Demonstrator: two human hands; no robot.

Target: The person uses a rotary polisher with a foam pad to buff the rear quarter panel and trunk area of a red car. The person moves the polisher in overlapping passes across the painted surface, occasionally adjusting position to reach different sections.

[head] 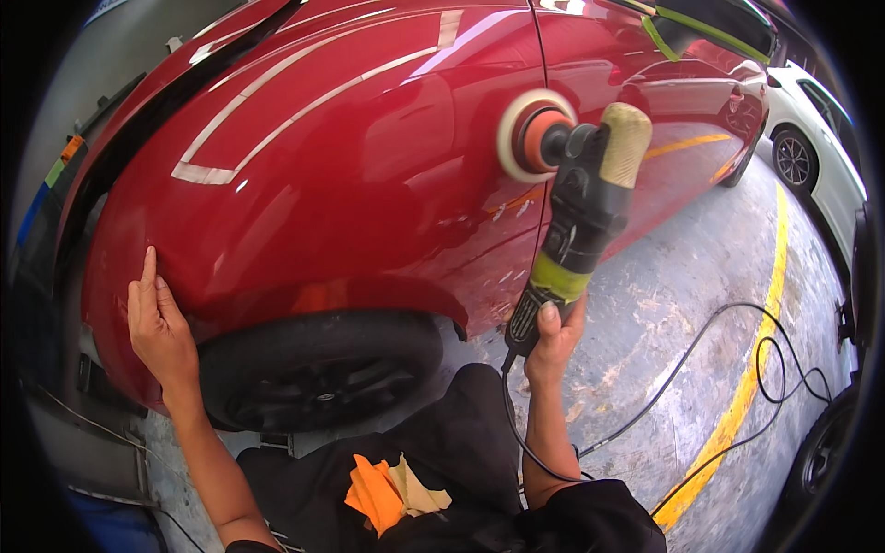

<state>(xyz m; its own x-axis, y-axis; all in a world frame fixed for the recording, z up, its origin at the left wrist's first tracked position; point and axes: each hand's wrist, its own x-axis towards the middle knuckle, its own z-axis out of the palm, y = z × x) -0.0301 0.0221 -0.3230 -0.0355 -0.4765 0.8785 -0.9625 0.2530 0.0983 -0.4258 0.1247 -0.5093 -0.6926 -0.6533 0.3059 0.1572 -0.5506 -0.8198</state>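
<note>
A glossy red car fender (332,228) fills the space before me, above a black-wheeled tire (325,370). My left hand (162,325) is at the fender's left end, its index finger extended to the paint, holding nothing. My right hand (556,339) grips the lower body of a corded polisher (574,221) wrapped with yellow-green tape. The polisher's round pale pad (515,135) faces the panel near the seam between fender and door; whether it presses on the paint is hard to tell. Whitish smears (501,211) mark the paint below the pad.
An orange cloth (377,494) and a tan cloth (417,489) lie on my lap. The black power cord (677,366) loops over the floor across a yellow line (753,366). A white car (819,131) stands at right, with another wheel (819,449) at lower right.
</note>
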